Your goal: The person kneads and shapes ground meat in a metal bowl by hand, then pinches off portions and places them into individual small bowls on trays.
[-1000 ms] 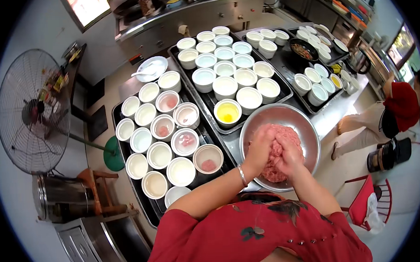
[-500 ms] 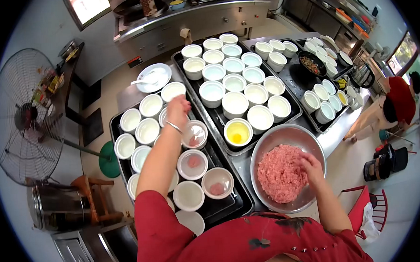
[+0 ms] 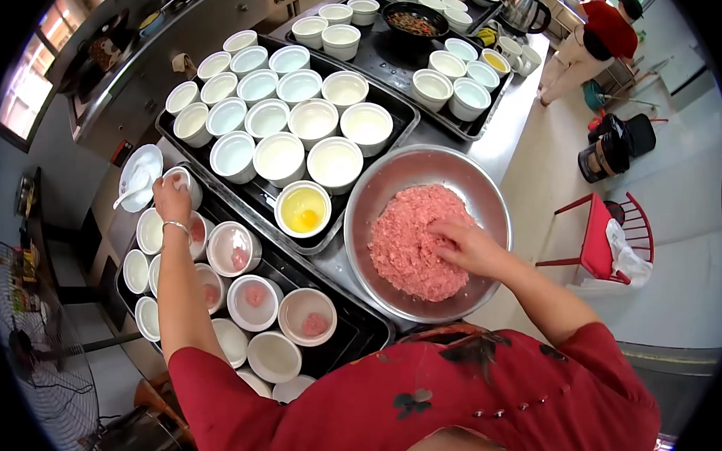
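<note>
Pink minced meat (image 3: 417,247) lies heaped in a large steel bowl (image 3: 488,189). My right hand (image 3: 461,247) rests on the right side of the meat, fingers curled; whether they hold any is hidden. Far to the left, my left hand (image 3: 172,199) is at a white cup (image 3: 188,185) at the top of the left tray (image 3: 354,326). Its fingers are bent down at the cup's rim, and their tips are hidden. Small lumps of meat sit in several cups of that tray, one in the nearest cup (image 3: 307,317).
A middle tray (image 3: 407,120) holds white cups, one with egg (image 3: 303,210). Behind are more cups and a black pan (image 3: 415,20). A plate with a spoon (image 3: 140,177) lies left. Another person (image 3: 610,29) stands back right, beyond a red chair (image 3: 597,237).
My hands were together over the meat, then separated. My left hand went to the left tray's far cup, while my right stayed at the bowl. The camera view has turned.
</note>
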`<move>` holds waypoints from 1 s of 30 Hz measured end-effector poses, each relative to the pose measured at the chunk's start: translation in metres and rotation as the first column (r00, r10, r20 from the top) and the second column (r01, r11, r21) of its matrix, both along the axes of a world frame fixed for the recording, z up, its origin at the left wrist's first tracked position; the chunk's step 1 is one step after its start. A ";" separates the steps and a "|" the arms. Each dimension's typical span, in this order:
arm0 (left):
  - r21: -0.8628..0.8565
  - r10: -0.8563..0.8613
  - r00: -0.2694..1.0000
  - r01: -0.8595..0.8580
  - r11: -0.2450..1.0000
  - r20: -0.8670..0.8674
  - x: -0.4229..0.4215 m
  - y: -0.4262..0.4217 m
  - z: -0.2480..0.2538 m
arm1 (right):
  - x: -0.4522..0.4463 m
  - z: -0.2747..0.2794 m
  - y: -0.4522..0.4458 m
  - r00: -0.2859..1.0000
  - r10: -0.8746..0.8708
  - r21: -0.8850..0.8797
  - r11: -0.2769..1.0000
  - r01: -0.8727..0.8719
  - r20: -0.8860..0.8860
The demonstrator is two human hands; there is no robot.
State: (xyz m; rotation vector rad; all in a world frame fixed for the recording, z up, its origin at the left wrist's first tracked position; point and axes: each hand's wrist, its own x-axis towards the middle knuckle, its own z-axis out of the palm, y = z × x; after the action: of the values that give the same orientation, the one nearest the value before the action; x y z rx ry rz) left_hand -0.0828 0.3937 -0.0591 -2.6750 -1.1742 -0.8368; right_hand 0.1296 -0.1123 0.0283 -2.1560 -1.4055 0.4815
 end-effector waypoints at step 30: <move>-0.026 0.654 0.634 0.726 -0.688 0.412 0.089 -0.397 0.060 | -0.023 0.036 0.004 0.693 0.176 0.139 0.984 -0.110 -0.699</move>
State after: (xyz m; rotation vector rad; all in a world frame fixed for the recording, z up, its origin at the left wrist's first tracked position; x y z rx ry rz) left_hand 0.0059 -0.0036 0.0012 0.1949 0.2768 0.0526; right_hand 0.1067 -0.1086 0.0647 -1.5066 -1.1014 1.1501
